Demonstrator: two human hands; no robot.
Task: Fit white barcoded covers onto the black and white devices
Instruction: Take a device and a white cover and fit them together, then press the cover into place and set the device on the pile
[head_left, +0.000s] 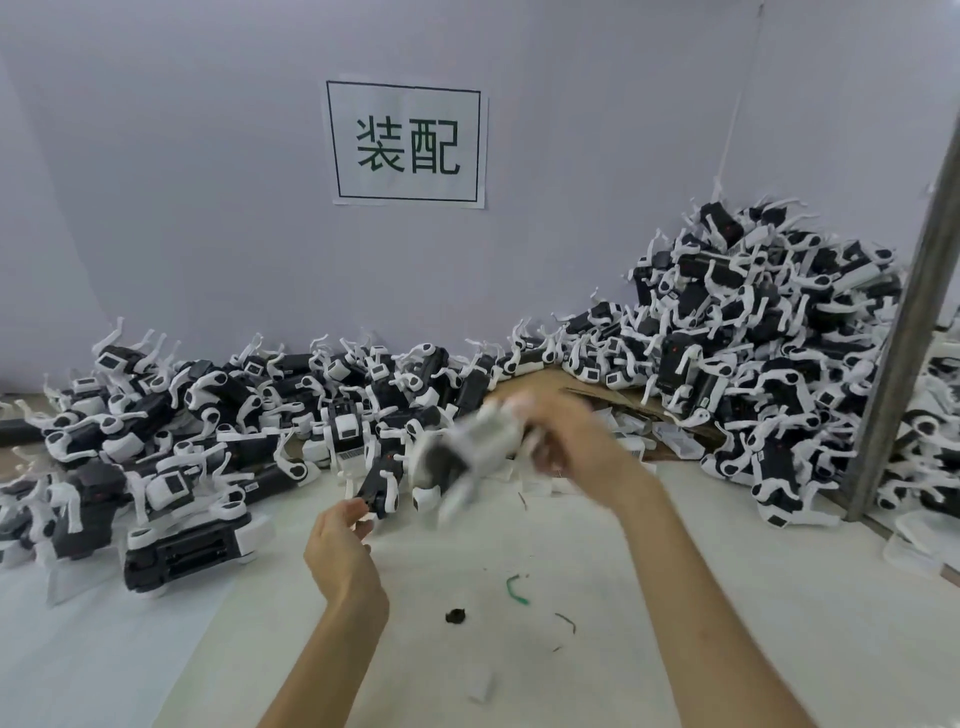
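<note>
Centrally, a motion-blurred black and white device (467, 447) with white legs sits grasped in the right grip (566, 441), raised above the pale tabletop (675, 597). Behind that grip, brown cardboard (550, 389) carries loose white barcoded covers (670, 439). At lower centre the left grip (340, 551) is relaxed and released, its fingertips just beside a standing device (382, 480). More devices form a low pile (208, 415) at left and a tall heap (753, 338) at right.

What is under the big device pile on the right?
A brown cardboard sheet pokes out from under the left edge of the pile, with white covers lying on it. How far it runs beneath is hidden.
</note>
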